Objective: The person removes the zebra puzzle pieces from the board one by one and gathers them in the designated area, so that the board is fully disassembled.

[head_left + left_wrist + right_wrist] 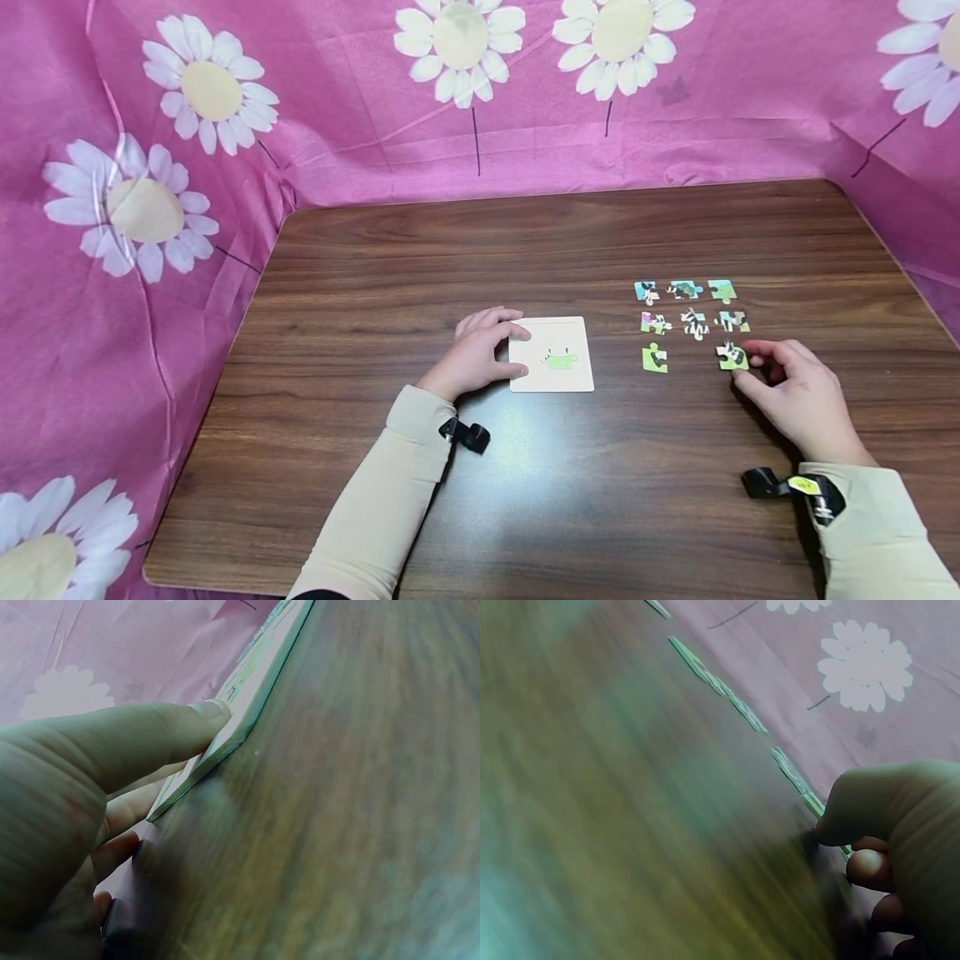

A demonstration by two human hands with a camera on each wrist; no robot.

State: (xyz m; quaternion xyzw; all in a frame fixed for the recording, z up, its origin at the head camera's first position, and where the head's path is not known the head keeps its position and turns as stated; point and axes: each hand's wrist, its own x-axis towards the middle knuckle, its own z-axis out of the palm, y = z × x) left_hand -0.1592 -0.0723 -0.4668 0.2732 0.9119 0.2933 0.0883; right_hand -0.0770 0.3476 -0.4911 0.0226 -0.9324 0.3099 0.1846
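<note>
A white square board (532,382) lies on the table under the fingertips of my left hand (480,350). Its thumb and forefinger rest spread on the board's left part; the left wrist view shows the thumb (169,735) on top near the edge. A green patch (560,360) with small dark marks sits mid-board; I cannot tell whether it is printed or a loose piece. My right hand (806,400) pinches a green, black and white puzzle piece (732,357) at its right side, at the bottom right of the laid-out pieces. The right wrist view shows its thumb (862,799) beside a piece.
Several more puzzle pieces lie apart in rows, among them a blue one (647,292), a black-and-white one (696,323) and a green one (655,357). The brown wooden table (450,258) is bordered by a pink flowered cloth (337,125).
</note>
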